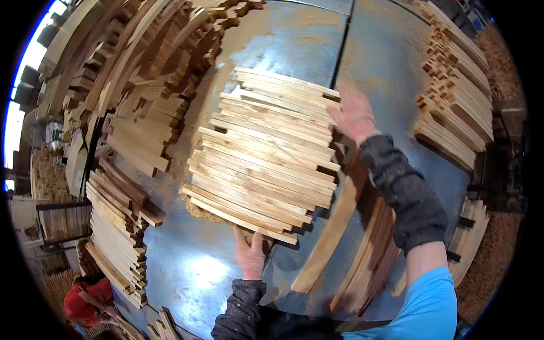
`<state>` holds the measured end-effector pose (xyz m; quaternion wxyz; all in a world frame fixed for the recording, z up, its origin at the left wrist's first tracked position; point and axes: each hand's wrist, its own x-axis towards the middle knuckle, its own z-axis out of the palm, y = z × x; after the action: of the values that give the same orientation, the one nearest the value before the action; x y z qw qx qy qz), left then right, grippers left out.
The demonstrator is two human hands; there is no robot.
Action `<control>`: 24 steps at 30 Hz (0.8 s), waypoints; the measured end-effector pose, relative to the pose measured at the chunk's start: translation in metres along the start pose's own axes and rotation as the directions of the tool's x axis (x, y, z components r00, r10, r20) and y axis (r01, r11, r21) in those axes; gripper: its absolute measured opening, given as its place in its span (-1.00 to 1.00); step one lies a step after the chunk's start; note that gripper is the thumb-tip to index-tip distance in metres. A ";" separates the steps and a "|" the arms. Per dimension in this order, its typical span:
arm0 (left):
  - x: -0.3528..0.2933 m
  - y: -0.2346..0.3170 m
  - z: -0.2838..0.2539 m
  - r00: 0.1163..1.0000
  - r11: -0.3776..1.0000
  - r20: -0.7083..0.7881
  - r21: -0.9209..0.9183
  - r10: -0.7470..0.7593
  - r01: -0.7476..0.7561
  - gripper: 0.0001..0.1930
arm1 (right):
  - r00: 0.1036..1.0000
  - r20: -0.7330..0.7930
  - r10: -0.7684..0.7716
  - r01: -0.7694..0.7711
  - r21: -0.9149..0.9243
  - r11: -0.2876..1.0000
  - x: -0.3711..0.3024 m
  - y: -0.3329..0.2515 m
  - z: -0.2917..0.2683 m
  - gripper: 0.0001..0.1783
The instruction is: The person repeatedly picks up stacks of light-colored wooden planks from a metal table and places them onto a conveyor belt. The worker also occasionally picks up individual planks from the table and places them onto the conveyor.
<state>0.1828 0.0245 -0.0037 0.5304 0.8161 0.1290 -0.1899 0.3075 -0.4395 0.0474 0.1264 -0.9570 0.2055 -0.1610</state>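
Note:
A batch of several pale wooden slats (pixel 266 150) lies side by side on a metal table (pixel 294 39), their ends uneven. My left hand (pixel 250 255) presses flat against the near edge of the batch, fingers under the nearest slat. My right hand (pixel 354 113) rests open against the slat ends on the right side. Both forearms wear dark sleeves. Neither hand grips a slat.
Tall stacks of slats (pixel 136 130) crowd the table's left side and another stack (pixel 456 96) stands at the right. Loose longer boards (pixel 334 226) lean below my right arm. A person in red (pixel 85 300) crouches at lower left. Sawdust covers the floor at right.

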 end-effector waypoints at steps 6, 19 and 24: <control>0.016 -0.001 0.000 0.998 0.984 -0.052 0.179 -0.019 0.028 0.01 | 0.844 0.421 0.332 -0.216 -0.299 0.929 0.094 -0.109 0.051 -0.05; 0.017 -0.102 -0.173 0.979 0.978 -0.192 0.180 -0.070 0.106 -0.28 | 0.595 0.803 0.036 -0.139 0.059 0.989 -0.031 -0.157 0.042 0.17; 0.028 -0.081 -0.205 0.981 0.939 -0.094 0.287 -0.169 0.189 -0.15 | 0.832 0.554 -0.042 -0.071 0.180 0.981 -0.064 -0.195 0.052 0.43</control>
<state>0.2103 0.2454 -0.0073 0.3788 0.8767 0.1909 -0.2268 0.3397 -0.2307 0.0437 0.2737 -0.9441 0.1507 0.1053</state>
